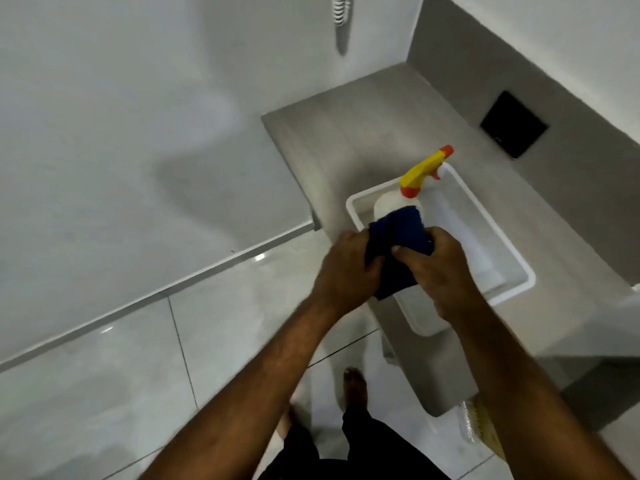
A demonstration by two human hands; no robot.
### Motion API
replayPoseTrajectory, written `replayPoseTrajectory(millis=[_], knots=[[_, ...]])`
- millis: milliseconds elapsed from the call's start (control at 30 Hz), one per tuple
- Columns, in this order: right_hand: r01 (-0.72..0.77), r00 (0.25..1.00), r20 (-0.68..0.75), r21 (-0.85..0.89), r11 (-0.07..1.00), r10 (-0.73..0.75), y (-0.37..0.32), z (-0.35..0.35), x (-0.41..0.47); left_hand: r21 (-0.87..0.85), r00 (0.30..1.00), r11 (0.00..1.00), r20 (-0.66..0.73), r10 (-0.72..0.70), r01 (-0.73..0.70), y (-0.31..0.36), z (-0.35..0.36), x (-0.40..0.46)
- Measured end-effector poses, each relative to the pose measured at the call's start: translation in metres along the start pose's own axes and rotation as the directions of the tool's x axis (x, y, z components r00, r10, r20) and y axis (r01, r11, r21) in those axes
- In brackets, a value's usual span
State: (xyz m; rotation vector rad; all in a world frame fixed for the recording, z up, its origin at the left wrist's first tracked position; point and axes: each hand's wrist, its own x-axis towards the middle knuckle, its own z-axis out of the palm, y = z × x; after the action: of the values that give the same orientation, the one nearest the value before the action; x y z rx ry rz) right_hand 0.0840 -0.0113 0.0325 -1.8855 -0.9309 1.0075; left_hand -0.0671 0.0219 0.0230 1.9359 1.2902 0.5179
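A dark blue cloth (403, 237) is bunched between both my hands, above the near end of a white plastic tray (498, 251). My left hand (346, 268) grips its left side and my right hand (436, 265) grips its right side with curled fingers. Just behind the cloth, a white spray bottle (391, 204) with a yellow and orange trigger head (424, 169) stands in the tray, its lower part hidden by the cloth.
The tray sits on a grey ledge (363, 133) along the wall. A black square plate (514, 124) is set in the grey wall panel at the right. Glossy floor tiles (138, 375) lie below, with my bare foot (355, 386) on them.
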Motion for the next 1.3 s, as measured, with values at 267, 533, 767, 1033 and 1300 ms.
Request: replayPoseTrajectory(millis=[267,533,767,1033,1300], knots=[[-0.007,0.967,0.25,-0.154,0.988,0.046,0.066,0.164,0.002,0.231,0.969,0.941,-0.087,-0.233,0.247,-0.198,-0.035,-0.076],[-0.072,0.887,0.347,-0.545,0.835,0.303,0.363,0.336,0.101,0.53,0.901,0.748,-0.073,-0.428,0.399,-0.503,0.144,-0.102],[0.072,0.632,0.589,-0.692,0.718,0.504,0.602,0.419,0.184,0.602,0.869,0.71,0.051,-0.492,0.366,-0.718,0.322,-0.122],[0.462,0.887,0.408,-0.789,0.406,-0.218,0.721,0.458,0.21,0.634,0.89,0.693,0.018,-0.456,0.342,-0.843,0.406,-0.115],[0.679,0.734,0.644,-0.686,0.263,-0.216,0.771,0.479,0.192,0.592,0.926,0.727,-0.1,-0.363,0.349,-0.863,0.416,-0.123]])
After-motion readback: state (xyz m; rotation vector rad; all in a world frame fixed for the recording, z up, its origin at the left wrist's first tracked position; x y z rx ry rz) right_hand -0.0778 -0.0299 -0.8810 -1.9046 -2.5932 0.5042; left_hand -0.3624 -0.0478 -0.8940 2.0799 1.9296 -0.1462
